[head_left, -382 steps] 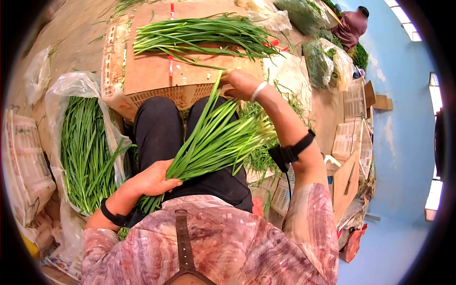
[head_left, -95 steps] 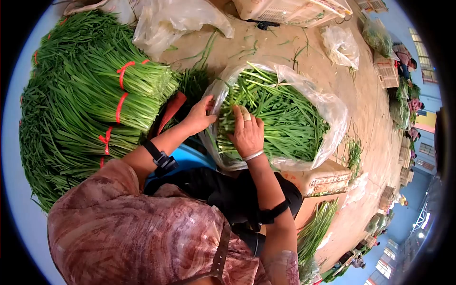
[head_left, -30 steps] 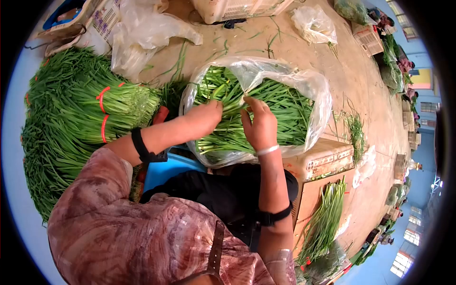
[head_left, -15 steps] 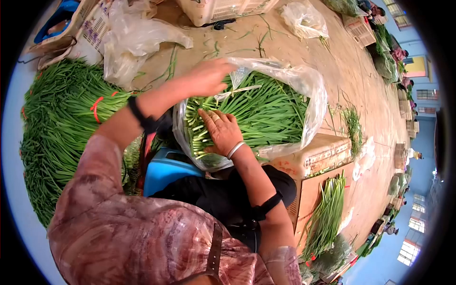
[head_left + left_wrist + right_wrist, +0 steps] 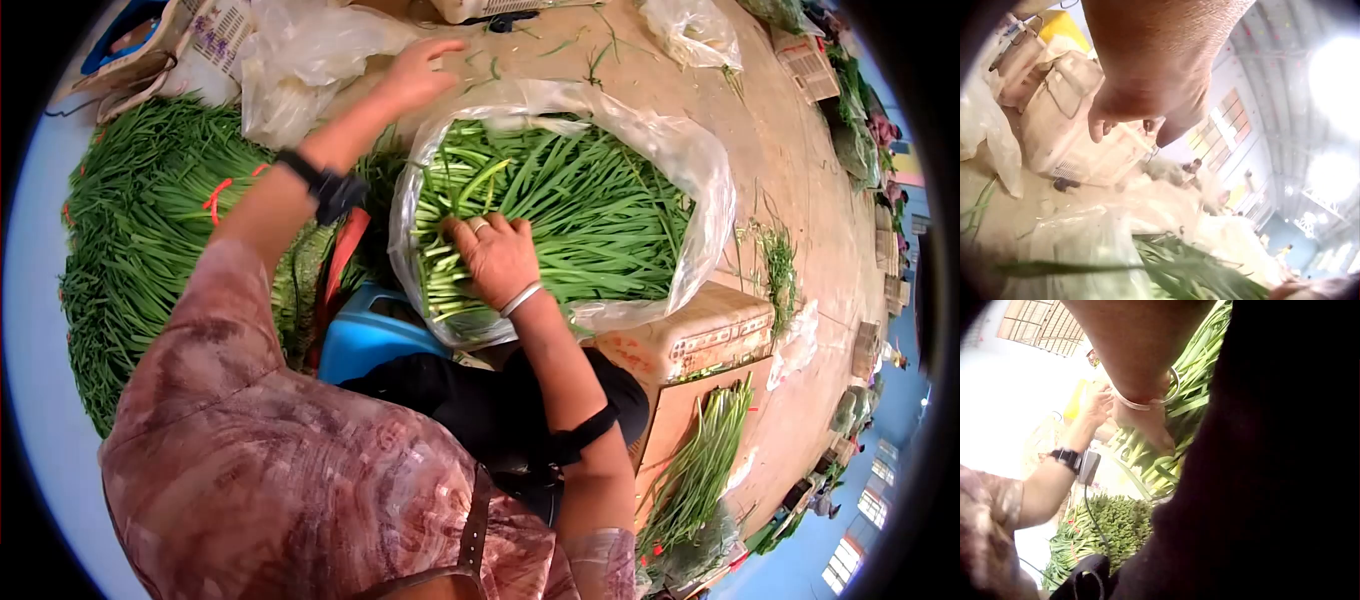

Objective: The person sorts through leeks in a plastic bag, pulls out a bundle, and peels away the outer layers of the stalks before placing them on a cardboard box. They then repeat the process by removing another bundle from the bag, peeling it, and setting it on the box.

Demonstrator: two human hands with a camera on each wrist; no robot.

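Note:
In the head view, a clear plastic bag (image 5: 705,240) stands wide at the mouth, full of garlic chives (image 5: 600,225) with pale stem ends toward the left. My right hand (image 5: 500,262) rests on the chives near those ends, fingertips down among the stems; the right wrist view shows this hand (image 5: 1147,425) bent down against the greens. Raised beyond the bag's far left rim, my left hand (image 5: 420,75) holds nothing, its fingers reaching out over the floor. Close up, the left wrist view has the same hand (image 5: 1147,100) above the plastic.
Red-taped bunches of chives (image 5: 170,220) are piled at the left, by a blue stool (image 5: 365,335). An upturned crate (image 5: 690,325) and a board with loose chives (image 5: 705,440) stand at the right. Crumpled plastic (image 5: 300,65) lies at the back left.
Earlier I held chives over my lap; then both hands worked at the bag. My left hand has since left the bag's rim, moving up and away. My right hand has settled on the chives.

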